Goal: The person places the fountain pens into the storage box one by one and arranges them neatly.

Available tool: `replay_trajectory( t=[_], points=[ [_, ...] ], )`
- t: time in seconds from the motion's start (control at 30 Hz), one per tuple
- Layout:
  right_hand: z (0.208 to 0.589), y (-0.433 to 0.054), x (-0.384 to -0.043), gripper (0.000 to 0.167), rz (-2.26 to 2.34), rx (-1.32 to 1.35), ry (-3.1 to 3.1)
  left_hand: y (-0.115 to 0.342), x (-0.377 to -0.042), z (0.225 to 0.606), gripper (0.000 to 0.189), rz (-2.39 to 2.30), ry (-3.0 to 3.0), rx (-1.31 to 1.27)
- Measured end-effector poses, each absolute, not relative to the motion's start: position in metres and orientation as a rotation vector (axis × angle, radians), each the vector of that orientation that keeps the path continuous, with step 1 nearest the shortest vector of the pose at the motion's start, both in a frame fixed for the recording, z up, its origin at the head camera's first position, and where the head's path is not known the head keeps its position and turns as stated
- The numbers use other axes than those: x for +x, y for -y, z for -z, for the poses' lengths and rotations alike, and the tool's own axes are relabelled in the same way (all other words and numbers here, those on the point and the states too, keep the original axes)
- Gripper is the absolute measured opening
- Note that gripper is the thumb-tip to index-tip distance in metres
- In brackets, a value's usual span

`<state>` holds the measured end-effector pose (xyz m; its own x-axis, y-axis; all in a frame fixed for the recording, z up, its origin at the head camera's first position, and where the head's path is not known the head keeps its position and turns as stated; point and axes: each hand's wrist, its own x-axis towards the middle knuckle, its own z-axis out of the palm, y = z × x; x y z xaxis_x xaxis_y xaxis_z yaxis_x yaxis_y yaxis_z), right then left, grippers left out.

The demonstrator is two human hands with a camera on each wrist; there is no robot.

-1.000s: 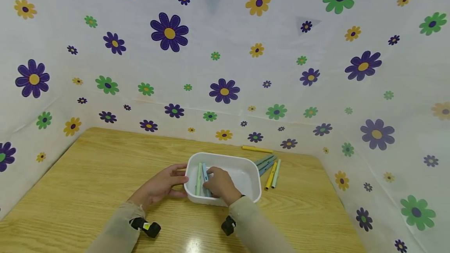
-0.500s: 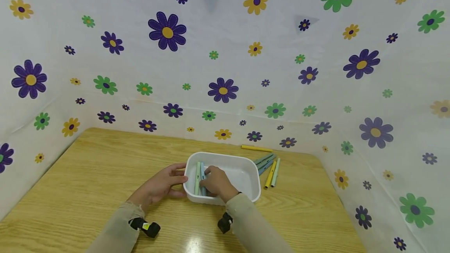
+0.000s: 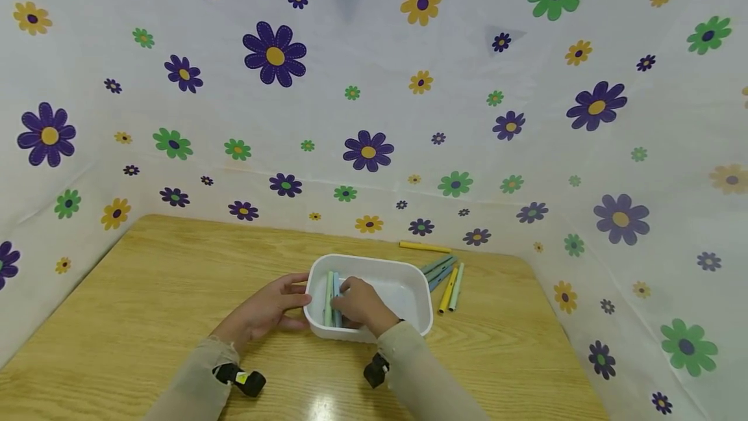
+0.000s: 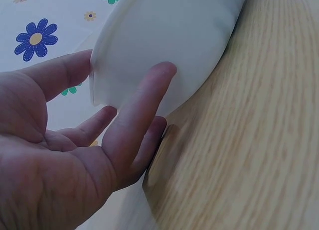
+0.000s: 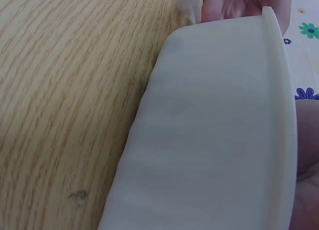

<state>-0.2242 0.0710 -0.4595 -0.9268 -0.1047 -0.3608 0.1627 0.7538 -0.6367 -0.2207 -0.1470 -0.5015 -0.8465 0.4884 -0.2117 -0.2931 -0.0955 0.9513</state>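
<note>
A white plastic box [image 3: 403,278] stands on the wooden table, and two slim pens lie side by side near its left end. One is a pale green pen [image 3: 328,301]; to its right lies a light blue pen [image 3: 337,283]. Reaching inside over the front rim, my right hand [image 3: 365,304] pinches the blue pen with thumb and fingers. My left hand [image 3: 271,304] touches the box's left end, its fingers spread loosely along the outer wall and rim. In the right wrist view, the box wall [image 5: 209,120] hides most of my right hand and both pens.
Right of the box lie several more pens: greyish-green pens [image 3: 438,267], a blue pen [image 3: 439,279], a yellow pen [image 3: 448,291] and a pale green pen [image 3: 457,288]. Another yellow pen [image 3: 424,247] rests at the back edge. A flowered white cloth [image 3: 327,109] surrounds the table [image 3: 204,265].
My right hand has shifted slightly left inside the box, bringing the blue pen close against the pale green one. My left hand has kept its place at the box's end.
</note>
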Motion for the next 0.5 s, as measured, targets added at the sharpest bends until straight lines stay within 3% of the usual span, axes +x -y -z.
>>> replay_trajectory(
  t=[0.27,0.5],
  points=[
    [0.446,-0.092,-0.221,0.048,1.114,-0.025,-2.533,0.149,-0.219,0.501,0.069,-1.991,-1.668,0.202],
    [0.434,-0.142,-0.228,0.04,1.425,-0.081,-2.661,0.148,-0.22,0.502,0.071,-1.994,-1.663,0.213]
  ],
)
